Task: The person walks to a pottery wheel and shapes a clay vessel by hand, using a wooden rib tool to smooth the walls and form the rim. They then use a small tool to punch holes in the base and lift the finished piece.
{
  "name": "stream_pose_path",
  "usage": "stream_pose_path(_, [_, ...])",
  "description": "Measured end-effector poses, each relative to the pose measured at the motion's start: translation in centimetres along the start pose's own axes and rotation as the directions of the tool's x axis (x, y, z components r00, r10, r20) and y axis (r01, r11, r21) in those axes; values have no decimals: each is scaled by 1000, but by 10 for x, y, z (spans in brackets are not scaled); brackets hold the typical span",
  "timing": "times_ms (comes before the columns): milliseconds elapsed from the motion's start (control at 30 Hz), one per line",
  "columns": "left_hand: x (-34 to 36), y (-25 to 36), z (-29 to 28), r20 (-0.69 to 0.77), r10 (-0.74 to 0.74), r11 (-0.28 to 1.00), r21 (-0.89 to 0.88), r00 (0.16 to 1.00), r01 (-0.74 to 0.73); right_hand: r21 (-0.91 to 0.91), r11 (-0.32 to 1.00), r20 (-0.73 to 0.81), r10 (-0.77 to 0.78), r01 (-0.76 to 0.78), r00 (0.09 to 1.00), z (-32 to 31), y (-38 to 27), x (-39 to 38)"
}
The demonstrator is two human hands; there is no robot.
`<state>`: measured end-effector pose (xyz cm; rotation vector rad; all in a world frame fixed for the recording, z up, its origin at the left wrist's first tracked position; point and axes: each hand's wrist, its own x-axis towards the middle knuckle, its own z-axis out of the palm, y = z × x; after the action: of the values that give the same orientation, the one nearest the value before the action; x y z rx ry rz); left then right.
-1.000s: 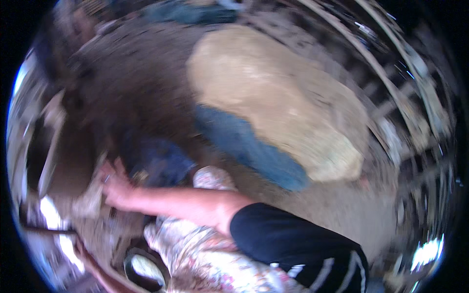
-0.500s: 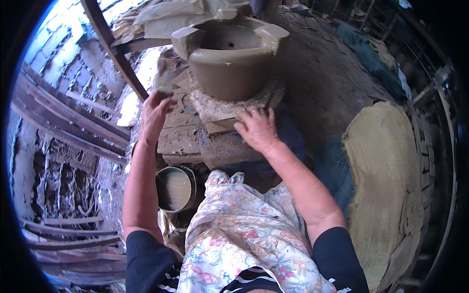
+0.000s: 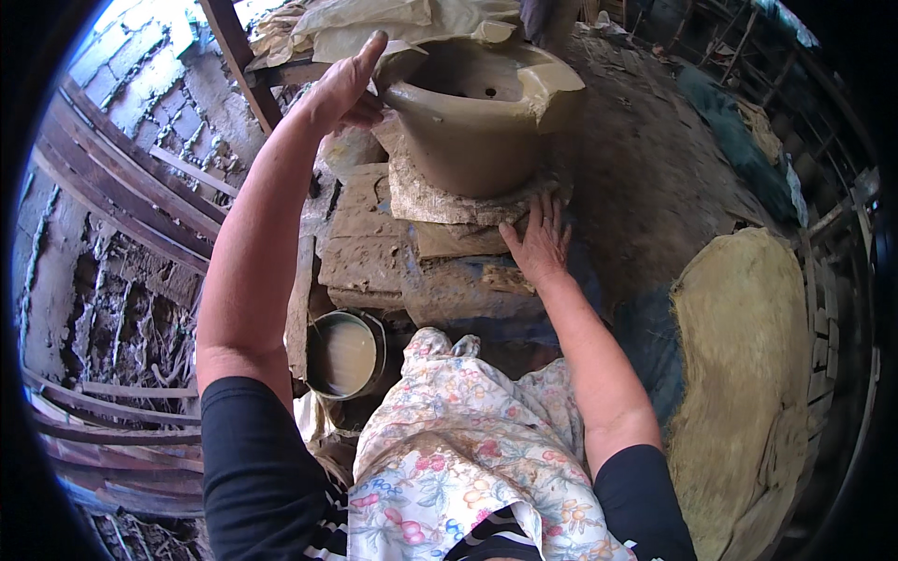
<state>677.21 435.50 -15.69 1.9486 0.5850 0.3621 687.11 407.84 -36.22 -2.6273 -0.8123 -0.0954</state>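
A wet brown clay pot (image 3: 468,140) with thick raised lugs on its rim stands in front of me. A small dark hole shows inside it. Under the pot lies a pale, clay-smeared sack cloth (image 3: 432,198) on a low stand. At the pot's left rim is my left hand (image 3: 348,92), thumb raised and apart from the fingers; the fingertips are partly hidden. My right hand (image 3: 541,245) rests with fingers spread at the front right edge of the cloth, below the pot. I see nothing held in it.
A bucket of cloudy water (image 3: 346,355) sits at the left by my floral apron (image 3: 458,411). Wooden planks (image 3: 140,182) lean at far left. A tan sack (image 3: 744,374) covers something on the right. Pale sheets (image 3: 365,28) hang behind the pot.
My left hand has moved up and forward to the pot's left rim. The pot's lugs and the cloth sit at a slightly different angle. My right hand remains by the cloth's edge.
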Motion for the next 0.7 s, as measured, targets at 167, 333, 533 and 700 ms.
stream_pose_path(167, [17, 9, -3, 37, -69, 993, 95, 997, 65, -75, 997, -21, 11, -13, 1000, 8, -12, -6])
stream_pose_path(333, [23, 21, 4, -6, -112, 957, 267, 994, 109, -110, 994, -49, 21, -27, 999, 12, -19, -11])
stream_pose_path(533, [26, 29, 20, -94, -191, 898, 384, 977, 212, -81, 997, -91, 8, -15, 996, 15, -21, -13])
stream_pose_path(700, [19, 36, 32, -144, -157, 855, 475, 977, 207, -75, 997, -105, 2, -10, 994, 16, -21, -13])
